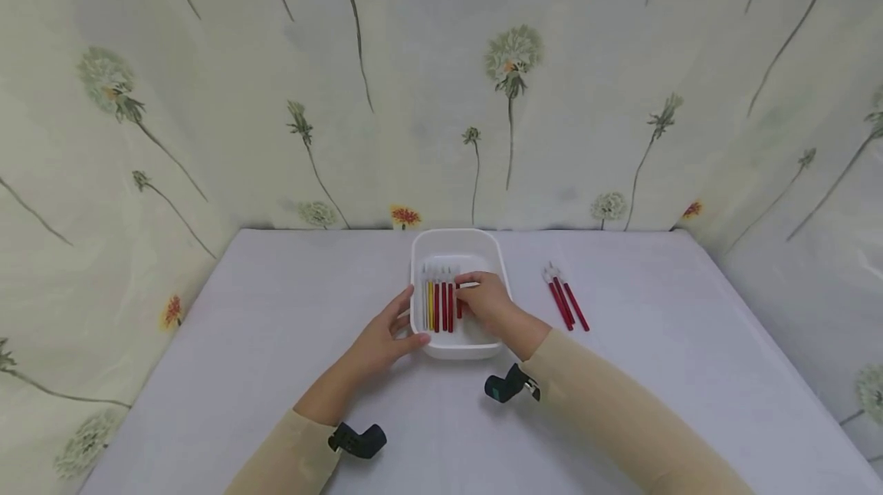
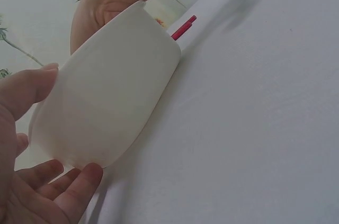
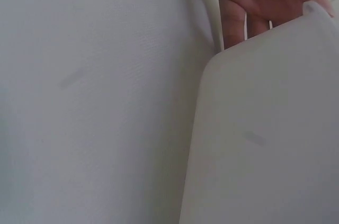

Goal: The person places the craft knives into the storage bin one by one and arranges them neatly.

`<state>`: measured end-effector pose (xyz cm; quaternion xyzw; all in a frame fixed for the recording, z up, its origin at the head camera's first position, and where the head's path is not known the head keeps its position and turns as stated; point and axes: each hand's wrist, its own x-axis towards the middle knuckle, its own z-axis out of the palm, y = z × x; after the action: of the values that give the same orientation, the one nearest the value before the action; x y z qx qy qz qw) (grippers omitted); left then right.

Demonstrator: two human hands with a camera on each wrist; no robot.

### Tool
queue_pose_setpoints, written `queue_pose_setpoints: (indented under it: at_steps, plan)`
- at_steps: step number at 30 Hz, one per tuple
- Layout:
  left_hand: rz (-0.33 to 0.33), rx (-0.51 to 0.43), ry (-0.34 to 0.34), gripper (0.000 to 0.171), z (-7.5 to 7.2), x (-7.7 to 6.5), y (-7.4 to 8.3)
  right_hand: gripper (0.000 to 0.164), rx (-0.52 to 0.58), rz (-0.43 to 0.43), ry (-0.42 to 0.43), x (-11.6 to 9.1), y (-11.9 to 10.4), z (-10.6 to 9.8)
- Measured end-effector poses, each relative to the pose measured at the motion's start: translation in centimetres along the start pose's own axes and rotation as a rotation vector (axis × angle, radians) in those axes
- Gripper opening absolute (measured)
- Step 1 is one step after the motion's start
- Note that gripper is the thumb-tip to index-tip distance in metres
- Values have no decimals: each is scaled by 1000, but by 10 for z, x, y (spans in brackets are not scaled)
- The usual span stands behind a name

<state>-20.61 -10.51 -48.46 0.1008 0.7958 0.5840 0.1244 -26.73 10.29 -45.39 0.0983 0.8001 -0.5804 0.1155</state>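
Observation:
A white tray (image 1: 464,351) holds a row of thin sticks with pale, clear-looking tops: a white one (image 1: 425,309), a yellow one (image 1: 431,305) and red ones (image 1: 444,307). My left hand (image 1: 379,340) holds the tray's left side, thumb at the near left corner and fingers along the outer wall. In the left wrist view, those fingers (image 2: 79,192) touch the wall. Reaching over the right rim, my right hand (image 1: 487,300) pinches another red stick (image 1: 459,309) beside the row. The tray wall hides this stick in the right wrist view.
Right of the tray, 3 red sticks (image 1: 564,303) with pale tops lie on the white-covered table (image 1: 641,372). A flower-patterned sheet (image 1: 428,96) hangs behind and at both sides. Each sleeve carries a small black camera (image 1: 359,441).

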Motion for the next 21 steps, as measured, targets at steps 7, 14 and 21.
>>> queue_pose_setpoints:
  at_steps: [7, 14, 21]
  plan:
    - [1, -1, 0, 93, 0, 1, 0, 31, -19, 33, 17, 3, 0, 0]
    - [-12, 2, 7, 93, 0, 0, 2, 30, -42, 24, 35, 4, 0, 3]
    - [-19, 25, 16, 92, 1, -3, 5, 32, -102, 4, 38, 3, 0, 3]
